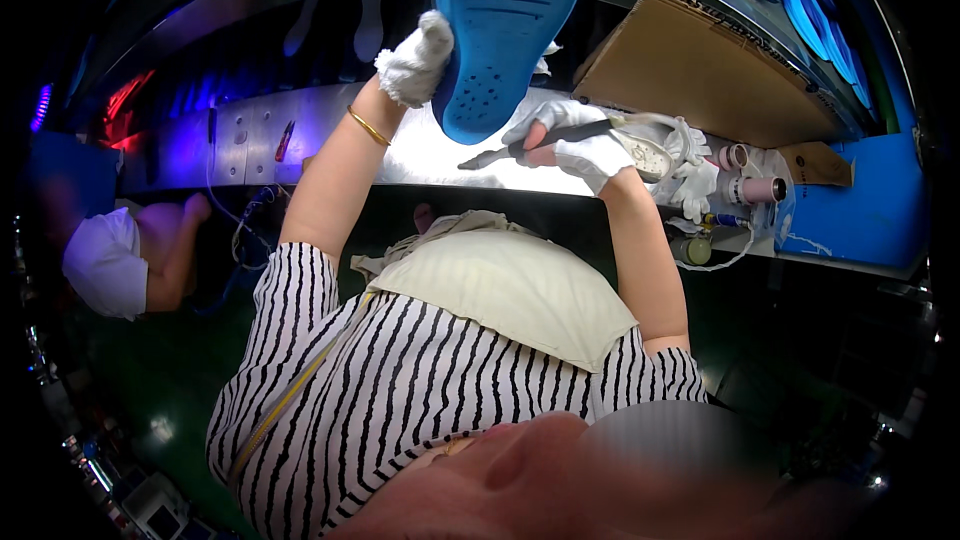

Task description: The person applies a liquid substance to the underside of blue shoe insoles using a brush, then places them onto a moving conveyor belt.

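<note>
The long steel workbench (250,130) runs across the upper part of the view, its front edge lit white behind the hands; everything else is placed from it. A flat brown cardboard sheet (700,70) leans on the bench's right end, its lower edge just above a clutter of tape rolls (755,188) and a spare white glove (700,185). Beyond the cardboard, along the far right rim, more blue soles (800,0) are stacked.

Raised over the middle of the bench is a blue shoe sole (505,30), tread side toward the camera, heel end down near the bench's bright edge. The left hand (415,65), in a white cotton glove, grips the sole's left edge; fingers are closed on it, thumb side hidden behind the foam. A thin gold bracelet (368,127) sits on that wrist.

The right hand (575,140), also gloved, is just below and right of the sole, its fingers wrapped tight around a dark-handled brush (530,148) whose tip points left, just short of the sole's heel edge.

Open room lies under the bench front, dark and free between both forearms. To the far left of the bench, another person's arm and white sleeve (105,260) stay well apart.
</note>
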`<action>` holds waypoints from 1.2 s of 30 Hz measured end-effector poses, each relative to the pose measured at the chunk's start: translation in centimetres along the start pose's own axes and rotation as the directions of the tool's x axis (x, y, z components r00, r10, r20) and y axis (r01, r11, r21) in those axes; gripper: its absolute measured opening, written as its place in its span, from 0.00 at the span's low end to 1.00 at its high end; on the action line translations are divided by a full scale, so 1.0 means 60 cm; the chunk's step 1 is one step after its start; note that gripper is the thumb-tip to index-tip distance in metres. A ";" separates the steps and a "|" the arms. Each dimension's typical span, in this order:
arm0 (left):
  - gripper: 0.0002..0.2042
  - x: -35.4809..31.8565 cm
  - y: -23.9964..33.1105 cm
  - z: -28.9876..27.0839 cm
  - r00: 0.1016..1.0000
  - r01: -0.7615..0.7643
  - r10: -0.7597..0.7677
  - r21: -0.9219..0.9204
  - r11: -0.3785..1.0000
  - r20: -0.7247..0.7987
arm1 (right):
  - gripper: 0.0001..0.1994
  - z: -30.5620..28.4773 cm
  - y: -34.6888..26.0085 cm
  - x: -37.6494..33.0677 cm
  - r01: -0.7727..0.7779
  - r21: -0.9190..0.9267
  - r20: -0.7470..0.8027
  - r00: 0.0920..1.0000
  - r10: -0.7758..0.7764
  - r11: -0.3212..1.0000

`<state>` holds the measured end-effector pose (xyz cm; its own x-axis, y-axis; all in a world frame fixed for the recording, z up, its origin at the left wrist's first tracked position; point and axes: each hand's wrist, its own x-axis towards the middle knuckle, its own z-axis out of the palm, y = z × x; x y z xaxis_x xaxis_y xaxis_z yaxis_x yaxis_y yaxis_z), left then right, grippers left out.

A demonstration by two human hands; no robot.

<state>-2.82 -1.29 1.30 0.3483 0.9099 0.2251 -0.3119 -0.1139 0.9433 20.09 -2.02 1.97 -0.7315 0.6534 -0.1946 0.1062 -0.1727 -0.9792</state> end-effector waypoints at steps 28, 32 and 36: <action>0.48 0.031 0.033 0.009 0.839 0.510 -0.467 0.103 0.854 -0.277 | 0.08 -0.016 -0.014 0.019 0.471 -0.447 0.055 0.863 -0.503 0.760; 0.43 0.006 0.049 -0.001 0.945 0.120 -0.131 -0.053 0.991 -0.298 | 0.08 -0.047 -0.039 -0.006 0.474 -0.325 -0.053 0.855 -0.516 0.819; 0.41 -0.014 0.035 -0.014 0.940 -0.050 0.041 -0.017 0.999 -0.340 | 0.09 -0.040 -0.035 -0.016 0.406 -0.153 -0.324 0.841 -0.434 0.901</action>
<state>-4.51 -1.95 2.92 0.0140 0.9858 0.1674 -0.3441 -0.1524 0.9265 22.19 -0.49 4.09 -0.4432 0.8630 0.2425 -0.0979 0.2223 -0.9701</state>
